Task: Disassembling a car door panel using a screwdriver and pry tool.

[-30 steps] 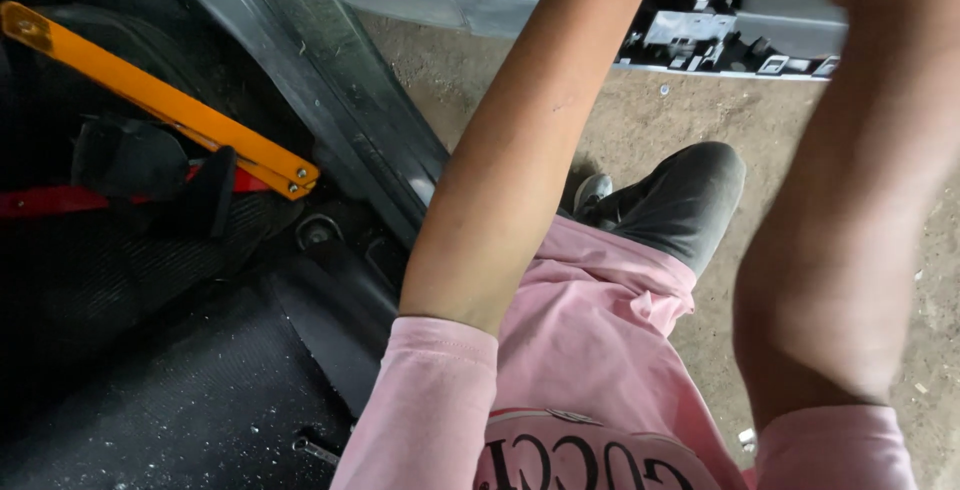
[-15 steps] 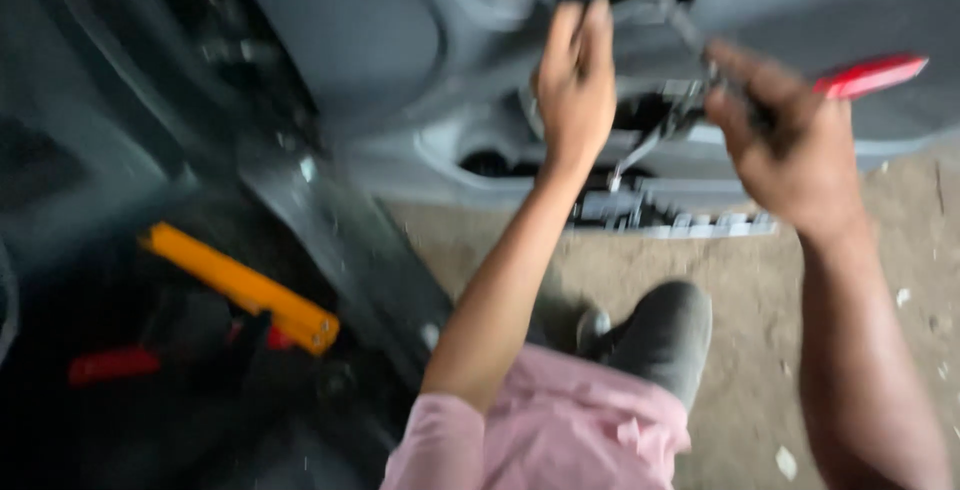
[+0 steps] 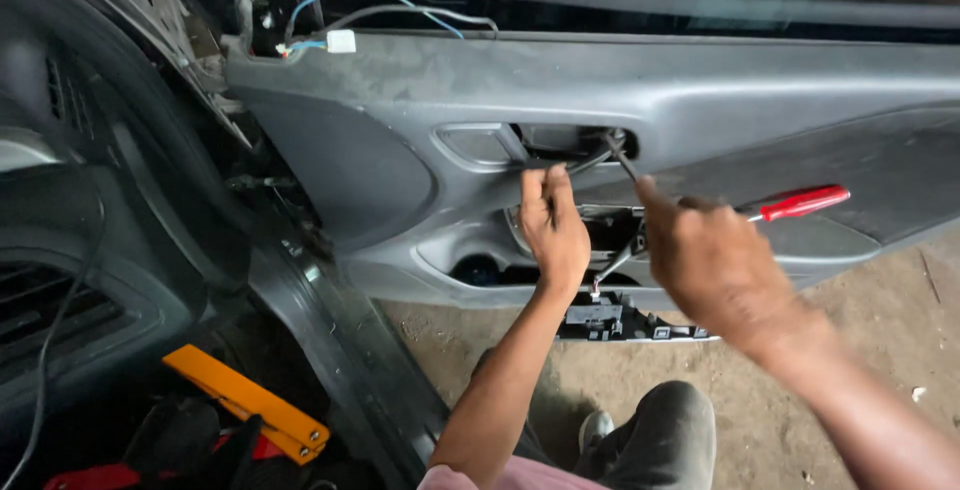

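You face the grey door panel (image 3: 700, 90), open at its middle. Keep it steady while you work the red-handled screwdriver (image 3: 800, 202), whose shaft runs to eleven o'clock into the handle recess (image 3: 560, 142); hold the tip square and push lightly. Your right hand (image 3: 715, 265) is closed round the screwdriver. Your left hand (image 3: 553, 232), at nine o'clock of it, pinches what seems a dark cable. The tip is hidden in shadow, and the loose switch block (image 3: 620, 320) at six o'clock is partly covered.
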